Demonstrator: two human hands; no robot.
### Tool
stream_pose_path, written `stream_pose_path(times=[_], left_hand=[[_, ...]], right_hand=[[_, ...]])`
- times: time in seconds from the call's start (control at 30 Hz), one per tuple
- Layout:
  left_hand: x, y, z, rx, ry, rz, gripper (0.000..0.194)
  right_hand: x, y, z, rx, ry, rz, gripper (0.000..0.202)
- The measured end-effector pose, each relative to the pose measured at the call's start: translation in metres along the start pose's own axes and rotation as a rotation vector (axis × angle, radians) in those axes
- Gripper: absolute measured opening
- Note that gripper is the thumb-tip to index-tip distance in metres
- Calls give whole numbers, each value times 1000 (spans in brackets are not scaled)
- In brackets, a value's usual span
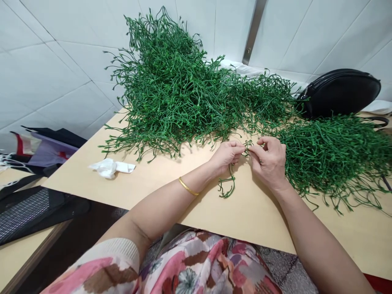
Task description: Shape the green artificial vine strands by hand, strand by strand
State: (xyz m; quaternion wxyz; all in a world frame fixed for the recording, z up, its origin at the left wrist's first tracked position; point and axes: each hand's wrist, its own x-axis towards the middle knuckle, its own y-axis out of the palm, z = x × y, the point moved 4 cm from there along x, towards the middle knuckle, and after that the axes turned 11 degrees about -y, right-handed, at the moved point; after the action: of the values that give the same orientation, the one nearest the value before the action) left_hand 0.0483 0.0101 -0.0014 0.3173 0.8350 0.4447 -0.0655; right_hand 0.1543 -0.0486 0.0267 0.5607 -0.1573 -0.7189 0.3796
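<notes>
A: Grip first, pls?

B: L grip (229,157) has a thin green stem (247,146) pinched btw thumb & fingers. R grip (270,164) meets it from the other side, thumb tip at the stem; index tip's partly hidden, so can't tell if it's closed on it.

A: Stem's where, exactly?

B: Btw the two grips, over the bench (171,196). A looped green strand (227,188) trails below the L grip; can't tell if it's the same pc.

A: And round that?

B: Big green pile (171,90) behind both grips, tallest at back L, thinning out to the R. 2nd green heap (337,155) sits just beside the R grip, on its R. Thin stalks, tiny knobby tips.

A: Further out?

B: Black bag (344,94) behind the 2nd heap, crumpled white tissue (108,167) on the bench's L side, near the pile's front edge. Folded fabrics (55,145) far L, incl. purple & black. Pale tiled wall (88,53) at the back, w/ a metal strip (255,30).

A: Person?

B: Gold bangle (187,187) on L forearm, floral top (196,265).
</notes>
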Motion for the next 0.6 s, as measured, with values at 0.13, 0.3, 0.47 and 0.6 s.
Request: stream_pose_path(times=[0.13,0.3,0.47,0.6], left_hand=[[1,-2,1,51,109,-103,18],[-1,0,3,70,97,-118,19],[-1,1,3,75,93,-90,20],[0,2,4,58,79,-43,20]], right_hand=[[1,5,6,26,-49,27,10],[1,9,6,187,54,37,8],[1,9,6,222,43,56,20],[0,10,0,420,175,39,16]])
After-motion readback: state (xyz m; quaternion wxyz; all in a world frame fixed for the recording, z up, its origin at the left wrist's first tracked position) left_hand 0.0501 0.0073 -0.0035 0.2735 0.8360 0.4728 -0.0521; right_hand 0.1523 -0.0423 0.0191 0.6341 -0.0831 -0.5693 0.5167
